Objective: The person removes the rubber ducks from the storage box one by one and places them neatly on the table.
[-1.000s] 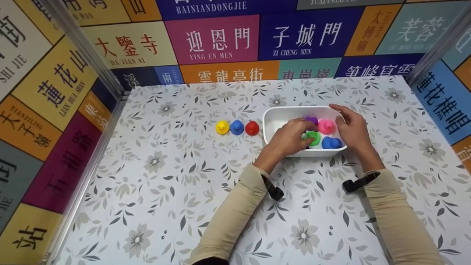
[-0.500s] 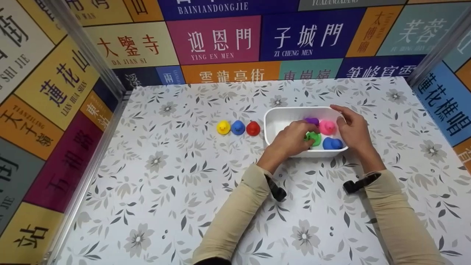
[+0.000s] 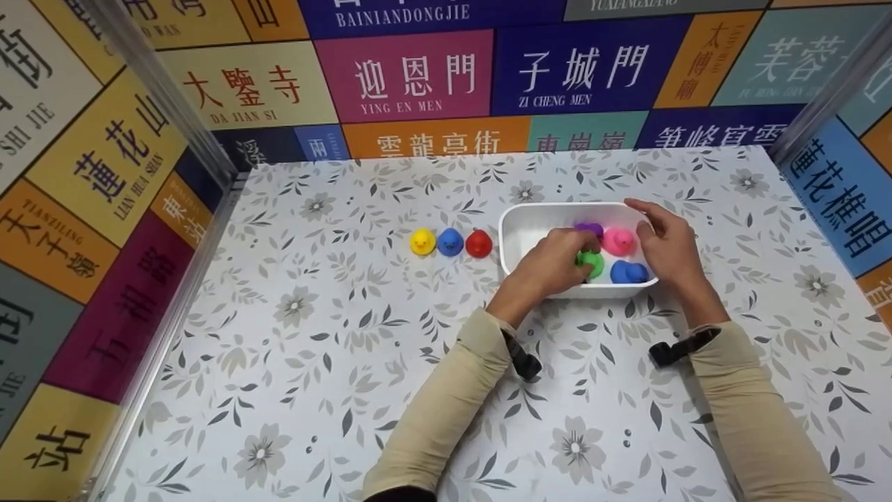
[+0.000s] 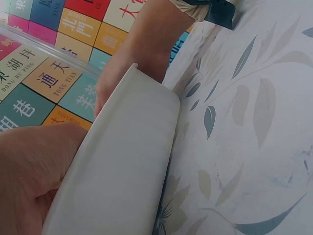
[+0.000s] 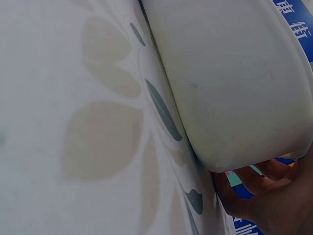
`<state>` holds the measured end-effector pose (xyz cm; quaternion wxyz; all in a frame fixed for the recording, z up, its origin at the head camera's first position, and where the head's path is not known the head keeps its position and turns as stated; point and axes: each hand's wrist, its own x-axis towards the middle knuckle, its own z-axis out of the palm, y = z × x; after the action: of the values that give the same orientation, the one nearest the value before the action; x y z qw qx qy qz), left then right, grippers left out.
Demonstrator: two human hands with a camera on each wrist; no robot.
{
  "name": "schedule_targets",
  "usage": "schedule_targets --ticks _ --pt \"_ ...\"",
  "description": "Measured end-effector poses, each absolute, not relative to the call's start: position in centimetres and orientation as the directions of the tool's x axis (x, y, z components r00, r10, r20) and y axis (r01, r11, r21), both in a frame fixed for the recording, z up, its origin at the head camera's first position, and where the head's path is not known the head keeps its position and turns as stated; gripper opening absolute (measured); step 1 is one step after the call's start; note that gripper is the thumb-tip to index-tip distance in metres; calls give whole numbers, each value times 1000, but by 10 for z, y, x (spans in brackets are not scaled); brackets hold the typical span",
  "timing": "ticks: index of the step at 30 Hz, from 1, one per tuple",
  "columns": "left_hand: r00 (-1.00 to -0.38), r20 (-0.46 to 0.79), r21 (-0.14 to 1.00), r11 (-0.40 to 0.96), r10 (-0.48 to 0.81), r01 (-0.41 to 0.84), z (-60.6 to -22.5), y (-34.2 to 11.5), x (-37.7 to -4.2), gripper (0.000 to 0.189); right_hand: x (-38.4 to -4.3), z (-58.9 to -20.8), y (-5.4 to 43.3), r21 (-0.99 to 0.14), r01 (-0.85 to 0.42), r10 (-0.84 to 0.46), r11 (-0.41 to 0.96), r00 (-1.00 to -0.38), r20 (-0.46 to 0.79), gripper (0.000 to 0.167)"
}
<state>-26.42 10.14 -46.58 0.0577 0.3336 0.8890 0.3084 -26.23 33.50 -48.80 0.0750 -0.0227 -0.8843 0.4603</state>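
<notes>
My left hand (image 3: pixel 554 261) reaches over the near wall of a white plastic bin (image 3: pixel 519 209). Its thumb and fingers are around a green rubber duck (image 3: pixel 592 263), partly covered by them. Behind that duck a purple one (image 3: pixel 591 229) is partly hidden. A pink duck (image 3: pixel 619 241) and a blue duck (image 3: pixel 629 272) lie at the bin's right end. My right hand (image 3: pixel 672 244) grips this end by the rim, its fingers on the outside wall. In the left wrist view the bin's side wall (image 4: pixel 122 161) hides my left fingertips; my right hand (image 5: pixel 281 205) touches the bin's end in the right wrist view.
Left of the bin, a yellow duck (image 3: pixel 422 242), another blue duck (image 3: pixel 450 242) and a red duck (image 3: pixel 479 242) stand in a row on the floral tabletop (image 3: pixel 334 314). Upright panels with printed signs (image 3: pixel 411 77) border the back and sides.
My left hand has lowered slightly into the bin, and the green duck has turned and shifted a little under its fingers. My right hand stays at the rim.
</notes>
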Motion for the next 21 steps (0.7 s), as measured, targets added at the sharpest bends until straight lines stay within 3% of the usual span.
schedule_targets --ticks 12,21 --pt "-766 189 517 601 614 609 -464 99 -258 33 -263 -490 336 -818 -27 116 575 -987 114 46" --pt "-729 316 537 519 608 665 -462 85 -250 30 -263 -489 335 -821 -33 117 570 -986 121 46"
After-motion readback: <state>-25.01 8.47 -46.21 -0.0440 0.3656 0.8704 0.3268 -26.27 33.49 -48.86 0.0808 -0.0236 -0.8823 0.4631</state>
